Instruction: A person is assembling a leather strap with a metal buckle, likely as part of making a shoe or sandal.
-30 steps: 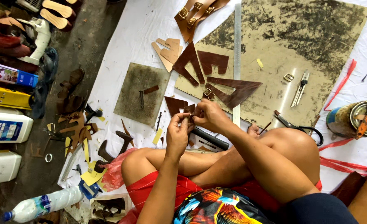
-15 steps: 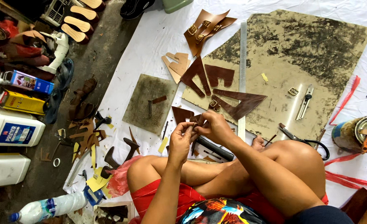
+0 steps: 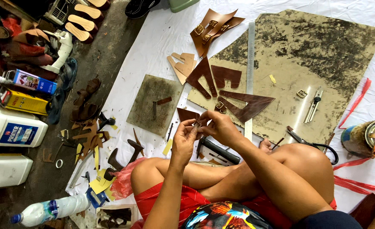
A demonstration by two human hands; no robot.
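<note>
1. Seated cross-legged on the white sheet (image 3: 162, 38), the person holds both hands up over the knees, near the sheet's middle.
2. The left hand (image 3: 184, 142) is closed, fingertips pinching a small brown leather piece (image 3: 187, 115) by its lower corner.
3. The right hand (image 3: 219, 127) is closed too, thumb and forefinger pinching the same spot; what sits between them is too small to tell, perhaps a buckle or a strap end.
4. Judging from this, the step is fitting something small onto the leather piece. It goes best with both pinches close together, so the leather cannot flex, and with the work kept up in clear sight.
5. Steadying the wrists or forearms against the knees should help the fine alignment.
6. Beyond the hands, a stained board (image 3: 323, 63) covers the sheet's far right part. On its near-left corner lie cut brown pieces (image 3: 246, 104) and a buckle (image 3: 220, 106); a steel ruler (image 3: 250, 63) runs along its left side.
7. Another buckle (image 3: 301, 93) and a knife (image 3: 313, 106) lie on the board to the right; scissors (image 3: 310, 142) rest at its near edge by the right knee.
8. A small mat (image 3: 151, 104) lies to the left of the hands.
9. Spare parts are within reach, so nothing calls for releasing the piece mid-fit.
</note>
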